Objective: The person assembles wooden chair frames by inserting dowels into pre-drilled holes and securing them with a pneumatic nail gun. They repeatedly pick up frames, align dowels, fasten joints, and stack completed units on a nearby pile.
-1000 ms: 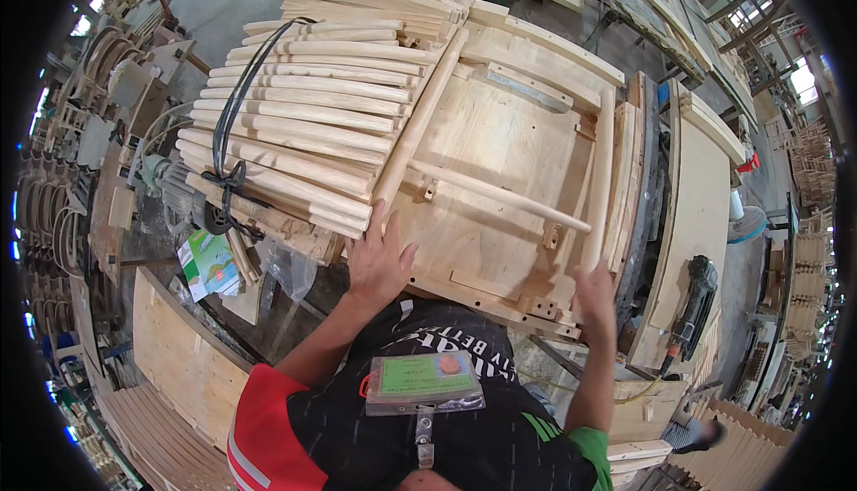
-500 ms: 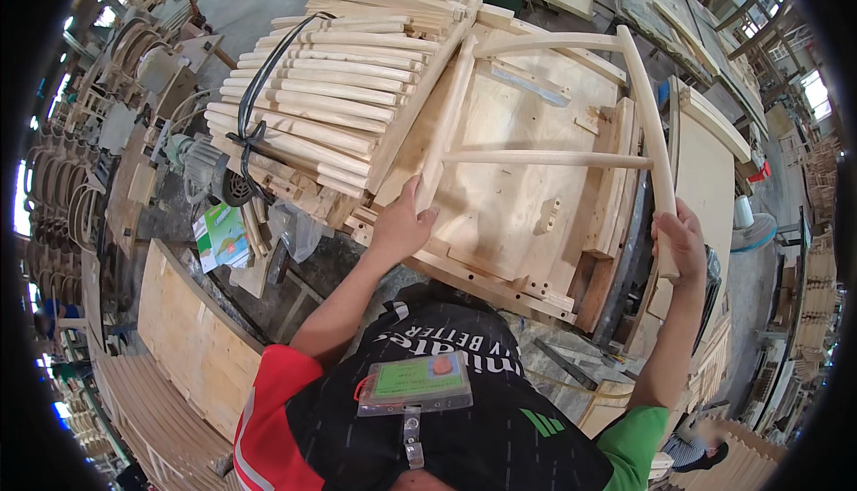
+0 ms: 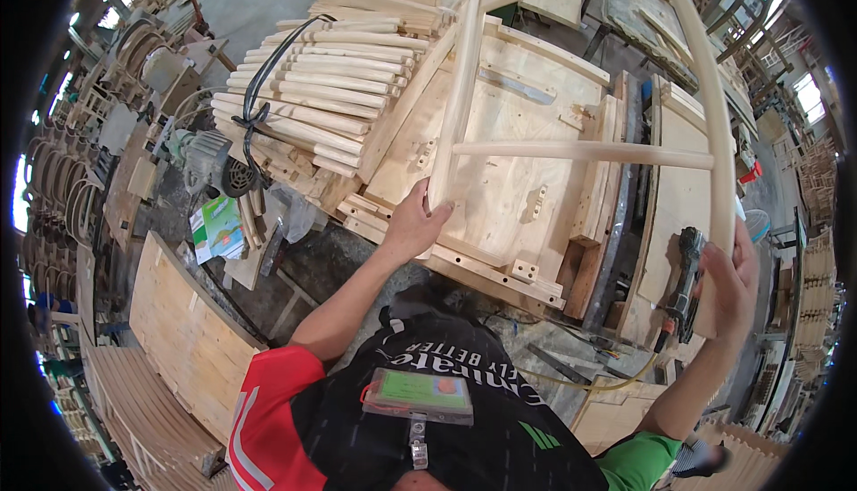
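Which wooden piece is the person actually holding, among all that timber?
Start at the big pale plywood workbench. Above it both hands lift a bent, pale wooden chair frame, the left hand on one leg, the right hand on the other. Unlike the stacked loose curved slats beside it, it is joined by a crossbar.

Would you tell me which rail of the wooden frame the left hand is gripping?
The left hand grips the straight left rail; the right hand holds the curved right rail, and nobody touches the crossbar.
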The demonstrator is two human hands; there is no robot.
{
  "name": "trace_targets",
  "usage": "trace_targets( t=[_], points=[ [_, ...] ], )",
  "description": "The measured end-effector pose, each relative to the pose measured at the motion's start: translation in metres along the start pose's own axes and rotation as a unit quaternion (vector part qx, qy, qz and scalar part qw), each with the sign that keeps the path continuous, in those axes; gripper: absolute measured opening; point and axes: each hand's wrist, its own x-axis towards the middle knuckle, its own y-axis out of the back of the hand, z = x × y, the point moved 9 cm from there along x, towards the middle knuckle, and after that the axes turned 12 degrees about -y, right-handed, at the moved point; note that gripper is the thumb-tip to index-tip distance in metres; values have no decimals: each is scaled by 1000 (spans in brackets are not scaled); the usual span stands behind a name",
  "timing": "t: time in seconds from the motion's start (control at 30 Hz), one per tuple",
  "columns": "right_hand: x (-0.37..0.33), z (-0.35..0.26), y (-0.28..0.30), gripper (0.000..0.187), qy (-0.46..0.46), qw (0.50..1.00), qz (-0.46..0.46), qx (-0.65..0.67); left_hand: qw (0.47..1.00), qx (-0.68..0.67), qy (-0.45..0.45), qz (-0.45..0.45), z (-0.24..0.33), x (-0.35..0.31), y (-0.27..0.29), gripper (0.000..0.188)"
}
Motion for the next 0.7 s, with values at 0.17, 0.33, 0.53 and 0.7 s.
trace_targets(
  t=[0.17,0.33,0.53,0.7],
  points=[
    [-46,-16,30,72,66,996,52,15,992,-85,-71,64,39,-13,20,59],
    [-82,-15,40,79,109,991,65,52,987,-95,-91,90,78,-38,68,53],
    [-125,-25,-2,74,189,980,-21,59,972,-73,-119,189,84,-108,155,60],
    [-164,-29,-74,74,227,963,-96,113,954,-106,-98,262,61,-206,236,62]
  ],
)
